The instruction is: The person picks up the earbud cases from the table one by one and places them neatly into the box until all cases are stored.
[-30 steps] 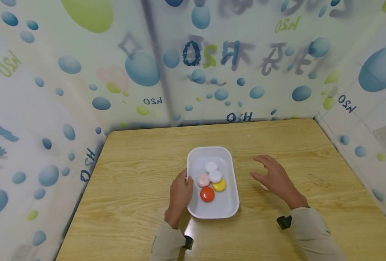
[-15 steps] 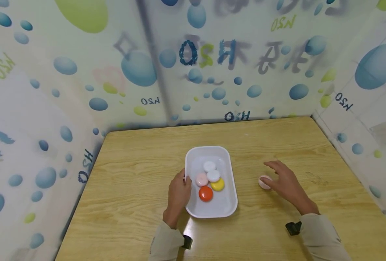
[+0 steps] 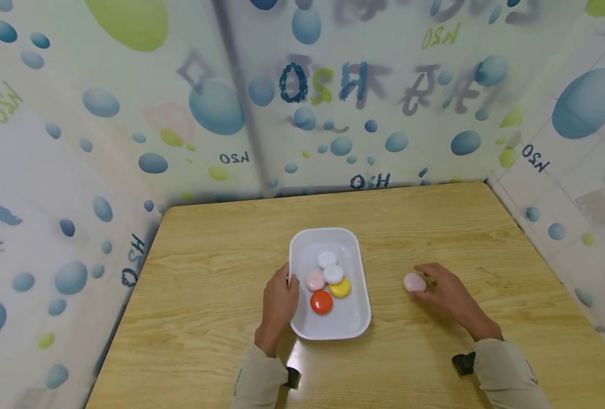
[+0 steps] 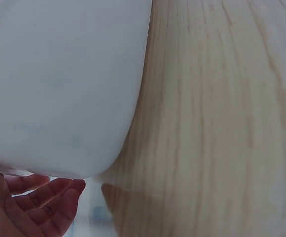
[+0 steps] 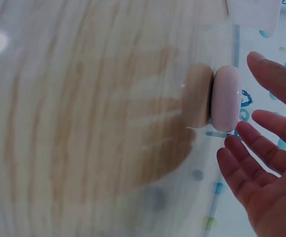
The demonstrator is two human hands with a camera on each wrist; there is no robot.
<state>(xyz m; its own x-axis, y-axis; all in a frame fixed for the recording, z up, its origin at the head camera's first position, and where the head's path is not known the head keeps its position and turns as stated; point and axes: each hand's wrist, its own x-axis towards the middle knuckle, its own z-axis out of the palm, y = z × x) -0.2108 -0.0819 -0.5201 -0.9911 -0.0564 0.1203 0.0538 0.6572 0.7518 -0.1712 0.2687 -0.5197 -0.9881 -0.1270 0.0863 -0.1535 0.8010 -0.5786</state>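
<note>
A white tray [image 3: 358,318] lies on the table, holding several smooth round discs. My left hand [image 3: 279,301] grips its left rim, thumb over the edge; the fingers [image 4: 59,202] show beside the tray's wall in the left wrist view. Inside are a red disc [image 3: 321,303], a yellow disc [image 3: 340,288], a pink disc [image 3: 314,280] and two white discs [image 3: 327,259]. Right of the tray, another pale pink disc [image 3: 413,282] sits on the table. My right hand [image 3: 447,292] is beside it, and in the right wrist view thumb and fingers are spread around the pink disc [image 5: 226,98] without gripping it.
The wooden table [image 3: 220,255] runs back to a wall [image 3: 333,159] printed with blue and green drops. Bare wood surrounds the tray, and a right-hand wall [image 3: 563,187] borders the table's right edge.
My right hand has moved right and lower, down beside the loose pink disc, which it partly covered before. My left hand stays on the tray's rim. The view has shifted slightly.
</note>
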